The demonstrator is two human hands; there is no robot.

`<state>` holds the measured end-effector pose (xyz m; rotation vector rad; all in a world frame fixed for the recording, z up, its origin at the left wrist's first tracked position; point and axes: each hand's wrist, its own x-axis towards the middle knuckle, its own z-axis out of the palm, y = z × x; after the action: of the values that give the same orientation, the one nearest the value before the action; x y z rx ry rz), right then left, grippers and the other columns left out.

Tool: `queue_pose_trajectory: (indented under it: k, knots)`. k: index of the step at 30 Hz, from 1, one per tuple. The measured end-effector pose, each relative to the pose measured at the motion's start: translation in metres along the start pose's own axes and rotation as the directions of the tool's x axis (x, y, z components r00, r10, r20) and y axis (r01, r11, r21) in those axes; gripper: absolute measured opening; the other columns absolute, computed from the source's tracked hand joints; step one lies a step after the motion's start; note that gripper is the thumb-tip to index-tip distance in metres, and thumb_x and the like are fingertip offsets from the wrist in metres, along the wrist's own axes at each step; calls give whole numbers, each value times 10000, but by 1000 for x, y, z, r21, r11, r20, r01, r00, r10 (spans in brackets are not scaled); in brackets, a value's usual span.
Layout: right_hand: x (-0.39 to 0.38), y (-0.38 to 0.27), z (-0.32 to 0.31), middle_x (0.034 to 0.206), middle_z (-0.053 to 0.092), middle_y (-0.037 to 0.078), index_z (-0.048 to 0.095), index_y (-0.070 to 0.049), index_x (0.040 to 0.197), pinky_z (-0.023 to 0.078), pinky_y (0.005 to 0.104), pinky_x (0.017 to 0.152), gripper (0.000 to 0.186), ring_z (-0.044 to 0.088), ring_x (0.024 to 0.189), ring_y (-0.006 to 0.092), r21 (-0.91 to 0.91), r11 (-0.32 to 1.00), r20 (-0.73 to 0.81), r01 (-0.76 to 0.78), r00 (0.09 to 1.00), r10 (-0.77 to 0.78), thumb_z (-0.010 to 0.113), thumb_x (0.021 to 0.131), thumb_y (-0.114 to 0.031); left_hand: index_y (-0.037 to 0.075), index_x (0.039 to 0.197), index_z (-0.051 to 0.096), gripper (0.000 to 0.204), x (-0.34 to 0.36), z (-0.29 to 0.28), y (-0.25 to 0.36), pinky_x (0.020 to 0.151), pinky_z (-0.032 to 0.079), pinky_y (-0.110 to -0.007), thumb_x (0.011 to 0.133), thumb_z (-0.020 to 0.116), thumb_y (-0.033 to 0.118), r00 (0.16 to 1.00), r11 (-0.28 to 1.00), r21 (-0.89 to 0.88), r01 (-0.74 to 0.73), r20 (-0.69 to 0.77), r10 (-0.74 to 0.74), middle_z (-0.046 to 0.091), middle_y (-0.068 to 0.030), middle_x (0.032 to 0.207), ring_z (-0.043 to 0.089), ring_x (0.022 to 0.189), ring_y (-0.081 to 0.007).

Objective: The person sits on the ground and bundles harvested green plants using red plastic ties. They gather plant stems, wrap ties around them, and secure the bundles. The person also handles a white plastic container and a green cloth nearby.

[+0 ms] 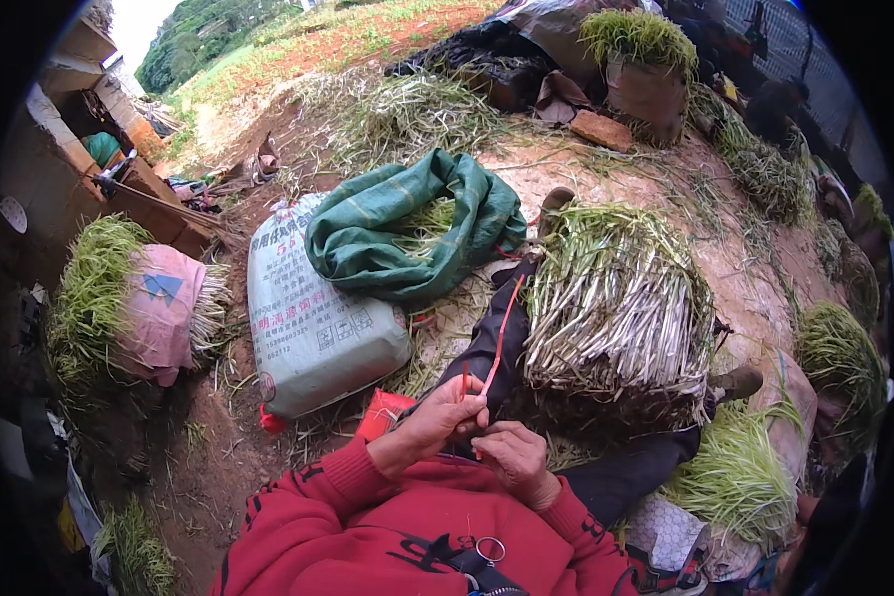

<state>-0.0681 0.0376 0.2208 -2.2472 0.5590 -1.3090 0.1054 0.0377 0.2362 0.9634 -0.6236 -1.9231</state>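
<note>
The biggest bundle of white-stemmed shoots (621,308) is set between two legs in dark trousers (621,479). From the fingers, this bundle is found ahead and to the right. Its stems are laid pointing away from the body, with the leafy tops at the far end. The right hand (514,459) is nearer to the bundle than the left hand (432,425). A long red strip (499,348) is pinched by the left thumb and fingers. Its long part is stretched away from the hands, just beside the bundle's left edge, leaning a bit right. The right fingers are bent and pressed together next to the left ones; whether the strip is pinched there too cannot be told.

Counted, big to small, these are seen: one pale printed sack (333,358) left of the bundle; one open green sack (368,260), nearer the bundle at its far left; one pink-wrapped bundle (159,323), well to the left; one brick (601,129) beyond the bundle; one long red strip.
</note>
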Motion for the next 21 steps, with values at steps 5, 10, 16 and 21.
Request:
queue_pose_trajectory:
  k: [5, 10, 16, 21]
  knots:
    - [15, -2, -1, 1094, 574, 91, 662, -90, 880, 530, 364, 825, 233, 566, 1067, 290, -168, 986, -62, 19, 998, -30, 651, 650, -46, 60, 952, 540, 116, -8, -10, -1, 505, 364, -162, 939, 520, 173, 997, 975, 222, 14, 71, -30, 542, 34, 711, 467, 589, -30]
    - [16, 30, 35, 993, 597, 91, 565, -48, 959, 490, 216, 626, 87, 585, 789, 98, 418, 646, 45, -639, 725, 688, 516, 928, -113, 6, 872, 588, 59, 5, -35, 10, 554, 445, -254, 820, 578, 33, 948, 528, 812, -249, 93, 305, 569, -71, 702, 571, 640, -128]
    - [31, 59, 70, 793, 609, -19, 550, -32, 1051, 350, 150, 496, 165, 516, 650, 8, 658, 97, 324, -747, 397, 859, 573, 901, -97, 54, 924, 590, 212, 40, -90, 19, 515, 454, -339, 719, 642, 36, 782, 165, 869, -465, 317, 536, 505, -66, 647, 555, 589, -229]
    - [49, 84, 88, 850, 616, 16, 481, -18, 1146, 420, 158, 611, 336, 553, 737, 38, 699, -118, 422, -705, 273, 865, 629, 844, -18, 64, 1047, 599, 364, 64, -131, 33, 497, 453, -329, 691, 659, 16, 776, 235, 788, -569, 421, 469, 517, -54, 658, 552, 575, -215]
